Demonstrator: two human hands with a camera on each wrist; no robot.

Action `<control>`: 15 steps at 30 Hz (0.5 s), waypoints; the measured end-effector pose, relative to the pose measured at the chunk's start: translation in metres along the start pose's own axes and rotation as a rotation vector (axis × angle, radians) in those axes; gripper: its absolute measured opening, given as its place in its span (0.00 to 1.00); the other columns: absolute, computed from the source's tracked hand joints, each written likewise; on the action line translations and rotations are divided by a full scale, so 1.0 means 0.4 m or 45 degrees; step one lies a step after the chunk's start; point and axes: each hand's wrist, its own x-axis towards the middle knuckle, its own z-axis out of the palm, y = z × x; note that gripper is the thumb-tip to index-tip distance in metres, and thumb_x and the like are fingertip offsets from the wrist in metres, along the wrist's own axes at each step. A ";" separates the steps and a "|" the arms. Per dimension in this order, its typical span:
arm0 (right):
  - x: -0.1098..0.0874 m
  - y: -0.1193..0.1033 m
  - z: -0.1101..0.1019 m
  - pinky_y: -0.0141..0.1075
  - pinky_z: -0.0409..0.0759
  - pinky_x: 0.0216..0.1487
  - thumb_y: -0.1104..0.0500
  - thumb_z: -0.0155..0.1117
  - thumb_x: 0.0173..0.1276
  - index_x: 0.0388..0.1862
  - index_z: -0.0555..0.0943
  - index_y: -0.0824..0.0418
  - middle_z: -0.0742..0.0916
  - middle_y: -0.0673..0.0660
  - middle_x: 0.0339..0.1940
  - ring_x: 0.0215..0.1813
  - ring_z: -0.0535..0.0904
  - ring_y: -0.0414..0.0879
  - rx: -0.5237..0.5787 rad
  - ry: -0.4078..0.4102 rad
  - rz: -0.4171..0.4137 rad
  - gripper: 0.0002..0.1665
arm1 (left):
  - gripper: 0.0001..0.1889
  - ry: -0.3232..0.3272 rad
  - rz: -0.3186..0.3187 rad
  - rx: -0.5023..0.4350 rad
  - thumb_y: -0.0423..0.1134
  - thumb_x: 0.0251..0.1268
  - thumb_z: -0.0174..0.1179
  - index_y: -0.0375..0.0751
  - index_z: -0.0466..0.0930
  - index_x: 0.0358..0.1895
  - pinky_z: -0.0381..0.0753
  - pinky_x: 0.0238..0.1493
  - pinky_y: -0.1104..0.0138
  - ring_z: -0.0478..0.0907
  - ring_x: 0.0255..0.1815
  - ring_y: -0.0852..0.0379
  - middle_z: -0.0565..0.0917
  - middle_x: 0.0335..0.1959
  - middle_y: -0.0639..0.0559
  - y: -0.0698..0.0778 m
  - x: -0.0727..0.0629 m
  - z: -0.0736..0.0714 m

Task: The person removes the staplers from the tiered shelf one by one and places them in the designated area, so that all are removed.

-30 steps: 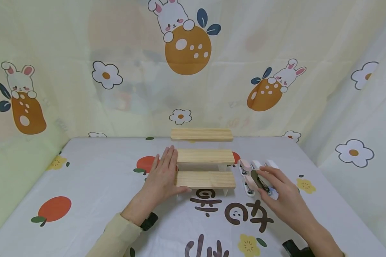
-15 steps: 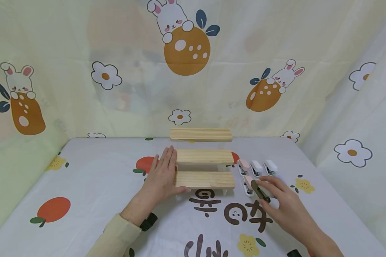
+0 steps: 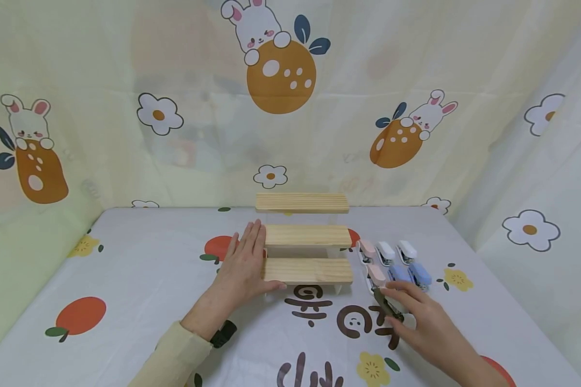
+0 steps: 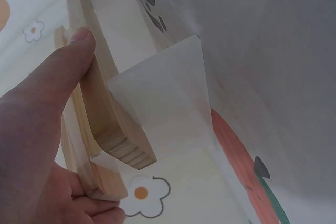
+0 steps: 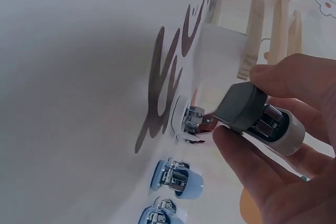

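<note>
A tiered stand with three light wooden shelves and translucent side panels stands mid-table; its lowest shelf [image 3: 314, 271] faces me. My left hand [image 3: 242, 274] rests along the stand's left ends, fingers straight, the thumb lying on the lowest shelf. My right hand [image 3: 426, 317] pinches a small dark green stapler [image 5: 244, 106] between thumb and fingers, in front of a group of mini staplers. That group holds two pink staplers [image 3: 376, 275], two white staplers [image 3: 406, 250] and two blue staplers [image 3: 420, 274]. In the right wrist view, blue staplers [image 5: 184, 179] show below the hand.
The table wears a white cloth [image 3: 150, 258] printed with fruit, flowers and dark lettering. A rabbit-patterned curtain [image 3: 198, 156] hangs behind and along both sides. The stand's top shelf [image 3: 302, 203] is close to the back edge.
My right hand has moved toward me with the dark green stapler, uncovering the white and then the blue staplers. The left hand has stayed on the stand.
</note>
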 end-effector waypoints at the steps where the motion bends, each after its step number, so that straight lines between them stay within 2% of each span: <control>1: -0.001 -0.001 0.002 0.18 0.78 0.48 0.66 0.81 0.46 0.54 0.83 0.58 0.83 0.52 0.54 0.50 0.81 0.46 -0.005 -0.019 0.009 0.33 | 0.68 0.002 0.001 0.001 0.69 0.42 0.73 0.31 0.45 0.78 0.49 0.80 0.46 0.47 0.82 0.43 0.50 0.81 0.38 0.000 0.000 0.001; 5: -0.003 -0.004 0.010 0.33 0.85 0.42 0.65 0.81 0.46 0.52 0.84 0.57 0.83 0.52 0.54 0.50 0.81 0.46 -0.009 -0.096 0.053 0.31 | 0.68 0.006 0.000 0.004 0.70 0.41 0.72 0.31 0.46 0.78 0.49 0.80 0.47 0.47 0.82 0.43 0.50 0.81 0.39 -0.002 0.000 0.002; 15: -0.004 -0.006 0.026 0.37 0.86 0.45 0.64 0.80 0.49 0.52 0.84 0.59 0.82 0.52 0.53 0.51 0.81 0.47 -0.001 -0.216 0.147 0.28 | 0.69 -0.003 0.006 0.016 0.71 0.41 0.72 0.31 0.46 0.78 0.49 0.80 0.46 0.47 0.82 0.43 0.50 0.81 0.38 -0.001 0.001 0.000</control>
